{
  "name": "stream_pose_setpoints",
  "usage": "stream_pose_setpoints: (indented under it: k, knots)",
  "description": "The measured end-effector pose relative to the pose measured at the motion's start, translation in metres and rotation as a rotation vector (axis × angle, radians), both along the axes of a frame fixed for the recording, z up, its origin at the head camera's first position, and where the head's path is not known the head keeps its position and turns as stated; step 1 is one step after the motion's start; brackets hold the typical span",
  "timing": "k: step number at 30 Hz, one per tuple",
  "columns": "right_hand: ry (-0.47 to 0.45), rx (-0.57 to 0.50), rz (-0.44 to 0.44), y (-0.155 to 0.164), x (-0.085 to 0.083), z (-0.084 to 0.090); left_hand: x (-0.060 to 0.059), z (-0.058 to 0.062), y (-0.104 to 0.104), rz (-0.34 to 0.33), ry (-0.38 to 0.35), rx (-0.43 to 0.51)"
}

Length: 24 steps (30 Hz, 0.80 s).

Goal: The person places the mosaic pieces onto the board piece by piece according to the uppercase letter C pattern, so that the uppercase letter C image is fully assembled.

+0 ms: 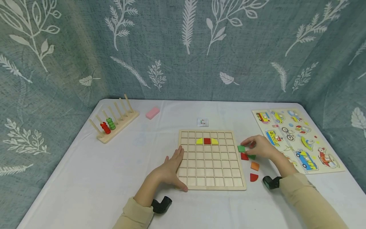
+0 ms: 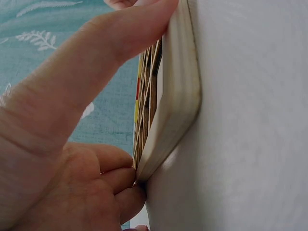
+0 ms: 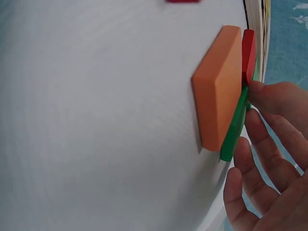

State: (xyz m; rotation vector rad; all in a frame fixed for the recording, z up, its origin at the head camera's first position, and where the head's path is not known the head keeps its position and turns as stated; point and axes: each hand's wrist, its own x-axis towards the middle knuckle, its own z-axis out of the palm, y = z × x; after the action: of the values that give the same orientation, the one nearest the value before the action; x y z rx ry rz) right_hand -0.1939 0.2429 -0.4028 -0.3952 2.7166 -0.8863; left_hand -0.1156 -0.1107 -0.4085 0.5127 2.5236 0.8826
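A wooden grid board point(image 1: 211, 188) lies on the table, with a red square tile point(image 1: 207, 141) between two yellow curved-edge tiles in an upper row. My left hand point(image 1: 169, 170) rests at the board's lower left corner, the thumb point(image 2: 130, 36) over the front edge and the fingers along the left side. Just right of the board, my right hand point(image 1: 260, 146) pinches a green square tile point(image 1: 241, 148) between thumb and forefinger. Beside it lie a red tile point(image 1: 244, 156), another green tile point(image 3: 234, 126) partly under the hand, an orange tile point(image 3: 216, 91) and a red curved-edge tile point(image 1: 254, 177).
A small printed grid card point(image 1: 202, 122) lies behind the board. Picture puzzle boards point(image 1: 310, 168) lie at the right. A wooden peg stand point(image 1: 120, 125) with red and green beads stands at the back left, near a pink block point(image 1: 152, 113).
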Motion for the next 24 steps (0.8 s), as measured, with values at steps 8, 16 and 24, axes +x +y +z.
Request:
stream_pose_setpoints:
  k: [8,16,24]
  knots:
    - [-0.003,0.001,-0.001,-0.0013,-0.0006,-0.0005,0.0003,0.0004,-0.0004,0.002,-0.002,0.005]
    - [0.007,0.004,-0.011,-0.0008,0.0001,-0.0016,0.0000,-0.0003,-0.0006,-0.001,0.001,0.010]
    - [0.016,0.020,-0.025,0.0000,0.0005,-0.0012,0.0007,0.0010,-0.0005,0.003,0.003,0.013]
